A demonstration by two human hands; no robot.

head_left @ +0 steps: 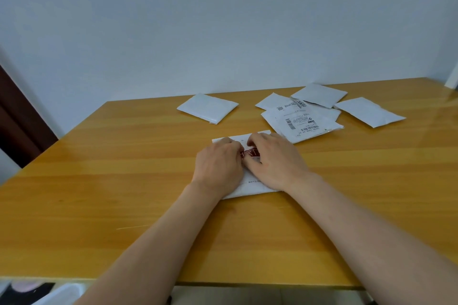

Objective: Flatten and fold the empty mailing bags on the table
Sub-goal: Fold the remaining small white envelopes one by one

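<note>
Nearest to me, both forearms reach out over the yellow wooden table (124, 168) and meet on one white mailing bag (247, 188) lying flat near the table's middle. My left hand (218, 166) lies knuckles-up on the bag's left part, fingers curled down onto it; my right hand (275, 161) lies beside it, fingers bent and tips pressing the bag's far part. Between them a red printed patch (250, 153) shows. I cannot tell whether either hand pinches a layer or only presses it down. I judge this to be the flattening or creasing of this bag, its fold not yet finished.

Further out on the right lies a loose pile of bags (300, 119), overlapping each other, the top one showing a shipping label with barcodes (298, 122). These look flat but unfolded, so I take them as work left. To the right of the pile lies a separate white bag (369, 111). Far left of the pile, well apart, a squarish white bag (208, 108) looks thicker, and I judge it already folded.

As for contents, every bag appears thin and empty; nothing bulges.
</note>
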